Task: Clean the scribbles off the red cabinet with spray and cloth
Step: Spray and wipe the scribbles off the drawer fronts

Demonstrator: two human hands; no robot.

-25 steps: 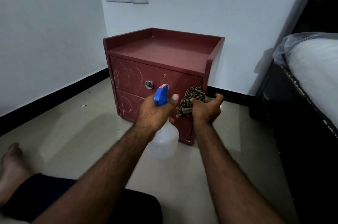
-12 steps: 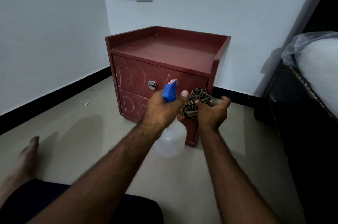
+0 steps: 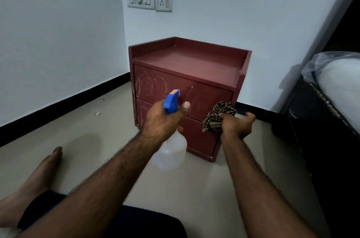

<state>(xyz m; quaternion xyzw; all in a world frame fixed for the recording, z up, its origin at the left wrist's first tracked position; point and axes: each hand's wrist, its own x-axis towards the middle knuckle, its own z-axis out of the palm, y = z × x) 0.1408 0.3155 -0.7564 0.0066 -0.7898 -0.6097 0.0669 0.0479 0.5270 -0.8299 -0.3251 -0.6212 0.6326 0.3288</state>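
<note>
The small dark-red wooden cabinet with two drawer fronts [image 3: 187, 74] stands on the pale tiled floor [image 3: 97, 130] in the corner of the room, and pale chalky scribbles [image 3: 151, 87] loop across both drawer fronts, thickest at the left of the upper one. The left hand [image 3: 163, 121] is wrapped tight around the neck of a translucent white plastic spray bottle with a blue trigger head [image 3: 171, 101], thumb up beside the head; whether a finger sits on the trigger cannot be told. The nozzle points at the upper drawer front, close to it. The right hand [image 3: 234, 126] is closed loosely on a bunched brown-and-black checked cloth [image 3: 217, 116], held just in front of the cabinet's right side.

The likely next step is to spray, and several things could go astray. Held this close, the spray may land as one heavy wet patch and run down the drawer fronts to pool on the floor. The nozzle faces the middle of the drawer, so the dense marks at the left may get missed. The cloth is crumpled into a ball, which gives a small wiping face and may smear the marks rather than lift them. Hard rubbing could also push the light cabinet backward.
</note>
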